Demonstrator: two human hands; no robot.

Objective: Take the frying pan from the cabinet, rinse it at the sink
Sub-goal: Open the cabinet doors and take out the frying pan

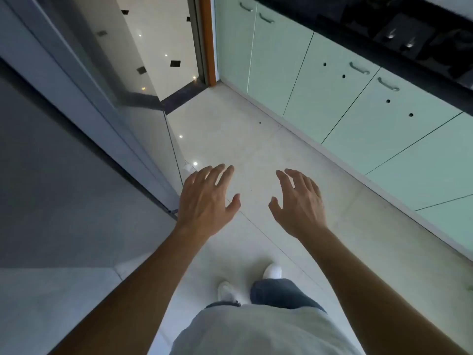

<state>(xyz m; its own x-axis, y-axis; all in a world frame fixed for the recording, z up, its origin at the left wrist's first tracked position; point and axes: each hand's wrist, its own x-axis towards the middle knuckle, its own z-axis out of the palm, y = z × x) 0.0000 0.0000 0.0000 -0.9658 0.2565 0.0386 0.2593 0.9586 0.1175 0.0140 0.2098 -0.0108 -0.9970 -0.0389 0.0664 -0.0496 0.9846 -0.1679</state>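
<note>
Mint-green cabinet doors [332,98] stand shut at 2 o'clock; left hand [204,201] and right hand [299,203] hover empty, fingers spread wide, above the floor [256,149].

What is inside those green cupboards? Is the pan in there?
Every green cupboard door is shut, so whatever is inside stays hidden; no pan shows. Only the doors and metal handles are visible. Both the left hand and right hand are empty.
</note>
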